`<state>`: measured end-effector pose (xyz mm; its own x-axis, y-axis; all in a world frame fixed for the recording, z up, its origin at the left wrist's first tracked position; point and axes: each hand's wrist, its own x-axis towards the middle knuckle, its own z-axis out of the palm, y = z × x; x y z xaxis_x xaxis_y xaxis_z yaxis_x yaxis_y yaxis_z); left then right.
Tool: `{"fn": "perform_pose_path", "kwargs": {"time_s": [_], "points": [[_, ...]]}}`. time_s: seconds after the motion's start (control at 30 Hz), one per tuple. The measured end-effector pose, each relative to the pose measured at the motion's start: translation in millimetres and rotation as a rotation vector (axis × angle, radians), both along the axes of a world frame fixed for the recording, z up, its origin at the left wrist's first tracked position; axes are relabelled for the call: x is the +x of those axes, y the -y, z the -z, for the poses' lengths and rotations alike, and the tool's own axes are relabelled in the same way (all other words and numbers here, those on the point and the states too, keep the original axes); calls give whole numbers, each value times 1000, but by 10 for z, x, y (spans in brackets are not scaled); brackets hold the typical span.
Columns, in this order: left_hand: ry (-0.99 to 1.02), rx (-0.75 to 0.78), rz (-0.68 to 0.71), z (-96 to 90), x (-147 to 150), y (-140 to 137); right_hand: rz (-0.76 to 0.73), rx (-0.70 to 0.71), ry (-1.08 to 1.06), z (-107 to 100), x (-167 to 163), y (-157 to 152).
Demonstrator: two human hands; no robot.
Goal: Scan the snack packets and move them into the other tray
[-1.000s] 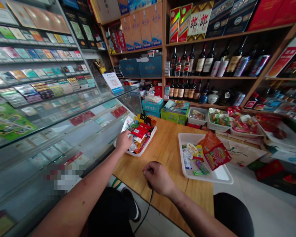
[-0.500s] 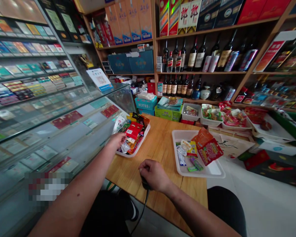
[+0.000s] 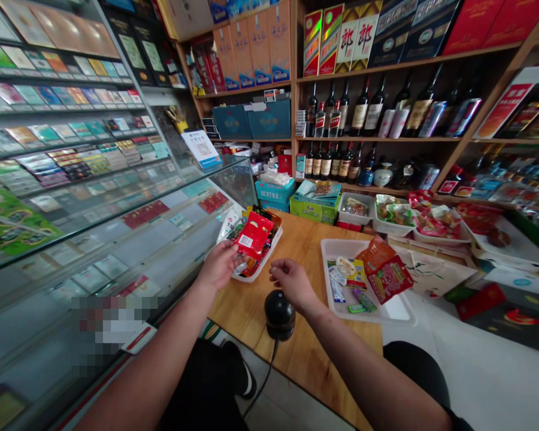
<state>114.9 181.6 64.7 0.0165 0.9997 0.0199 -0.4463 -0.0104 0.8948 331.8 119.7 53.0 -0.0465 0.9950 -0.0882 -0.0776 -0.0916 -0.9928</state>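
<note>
My left hand (image 3: 222, 263) is closed on the lower left corner of a red snack packet (image 3: 254, 232) with a white barcode label. It holds the packet above a white plastic tray (image 3: 261, 266) heaped with mixed small snack packets. My right hand (image 3: 291, 280) is over the table to the right of that tray, its fingers loosely bent and apart, nothing visible in them. Just below it stands a round black desktop scanner (image 3: 279, 314) with a cable. A second white tray (image 3: 388, 312) at the right holds several packets, including a pink-red one (image 3: 390, 276).
The wooden table (image 3: 238, 314) carries both trays. Along the left runs a glass display counter (image 3: 161, 209). Behind the table are a green carton (image 3: 314, 208), snack trays (image 3: 393, 227) and shelves of bottles (image 3: 362, 108). A paper bag (image 3: 435, 272) stands at the right.
My left hand has gripped the red packet and raised it slightly from the heap. My right hand has left the black scanner and moved up, its fingers loosening. The view has shifted slightly.
</note>
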Motion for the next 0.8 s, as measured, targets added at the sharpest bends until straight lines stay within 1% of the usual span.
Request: {"fn": "perform_pose_path", "kwargs": {"time_s": [0.1,0.17,0.27,0.4,0.47,0.57,0.7,0.8], "points": [[15,30,77,-45,95,202,50,-68,-88,-66,30,-141],[24,47,128,-53,166,293,17,-98,-127,-118,55,-209],[39,62,178,-45,271,370,-39,-120,-205,-160,81,-279],[36,60,183,-16,393,394,18,-94,-241,-113,122,-337],[9,58,191,0,444,379,35,-47,-183,-59,162,-361],[-84,66,203,21,517,331,60,52,-12,31,241,-393],[-292,88,128,65,600,243,126,105,161,115,361,-415],[-450,159,103,152,623,160,153,141,296,126,459,-392]]}}
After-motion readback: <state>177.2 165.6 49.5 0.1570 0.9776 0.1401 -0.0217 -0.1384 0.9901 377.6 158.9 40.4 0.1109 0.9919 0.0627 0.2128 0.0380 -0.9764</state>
